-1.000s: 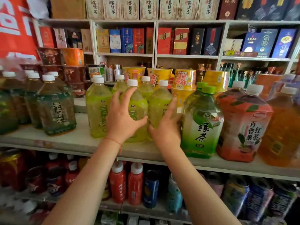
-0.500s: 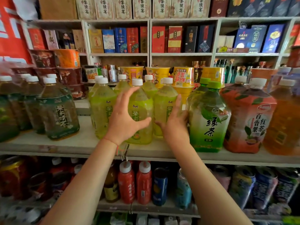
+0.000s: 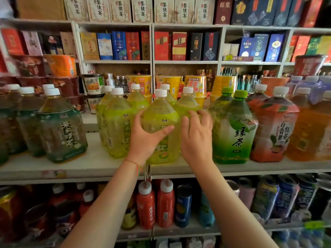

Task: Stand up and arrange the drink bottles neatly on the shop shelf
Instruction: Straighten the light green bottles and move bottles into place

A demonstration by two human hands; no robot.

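A yellow-green tea bottle [image 3: 161, 120] with a white cap stands upright at the front of the middle shelf [image 3: 100, 163]. My left hand [image 3: 146, 140] grips it, thumb across the label and fingers round its left side. My right hand [image 3: 197, 138] is at the bottle's right side with fingers spread and loosely bent, holding nothing. More yellow-green bottles [image 3: 116, 122] stand upright beside and behind it.
Dark green tea bottles [image 3: 60, 129] stand to the left with a gap of bare shelf between. Green-capped tea bottles [image 3: 232, 129], a red-orange bottle [image 3: 274, 126] and an orange bottle [image 3: 311, 129] crowd the right. Noodle cups [image 3: 195, 85] line the back. Small red bottles [image 3: 146, 203] fill the shelf below.
My right hand has come off its flat press on the bottle's right side and its fingers have spread and bent. My left hand keeps its grip.
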